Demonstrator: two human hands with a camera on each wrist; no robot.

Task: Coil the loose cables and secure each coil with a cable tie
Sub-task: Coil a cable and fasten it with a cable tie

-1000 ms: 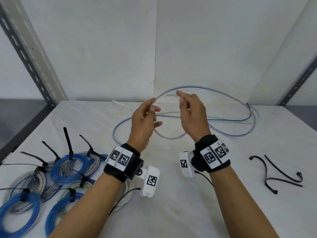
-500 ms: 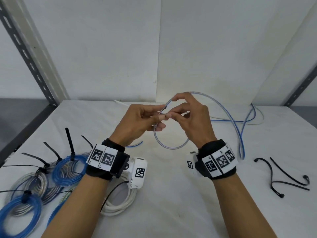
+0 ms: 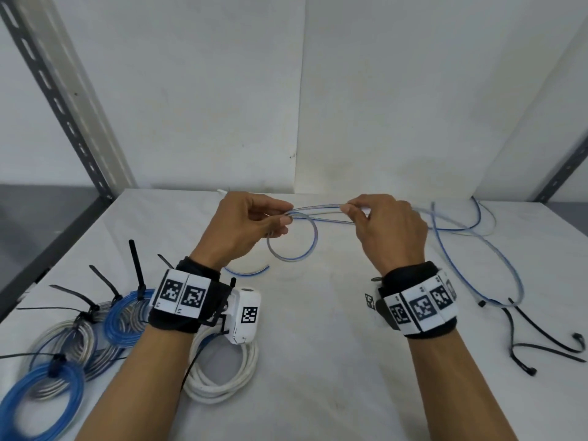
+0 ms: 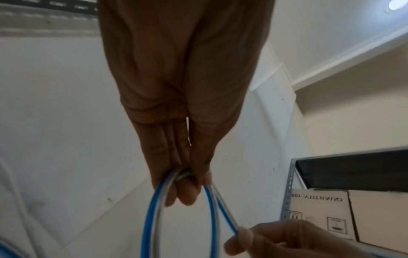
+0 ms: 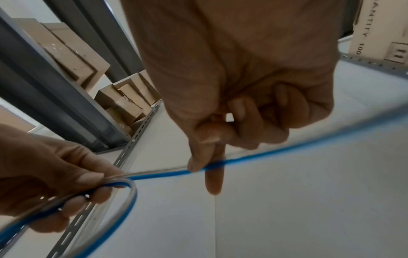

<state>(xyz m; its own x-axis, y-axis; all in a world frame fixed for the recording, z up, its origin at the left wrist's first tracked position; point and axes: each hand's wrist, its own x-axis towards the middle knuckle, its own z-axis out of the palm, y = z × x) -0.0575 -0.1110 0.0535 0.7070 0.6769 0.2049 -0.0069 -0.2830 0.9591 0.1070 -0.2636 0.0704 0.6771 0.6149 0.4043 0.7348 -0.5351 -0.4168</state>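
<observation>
my left hand [image 3: 245, 227] pinches the small loop [image 3: 292, 241] shut, my right hand [image 3: 386, 232] pinches the blue cable [image 3: 451, 249], and any slack pinch risks springing it open.

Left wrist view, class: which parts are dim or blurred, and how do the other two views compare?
Left wrist view: left hand backlit and dark, cable slightly smeared. Right wrist view: cable blurs toward the right edge. Head view: evenly lit, blue coil soft at the corner.
</observation>
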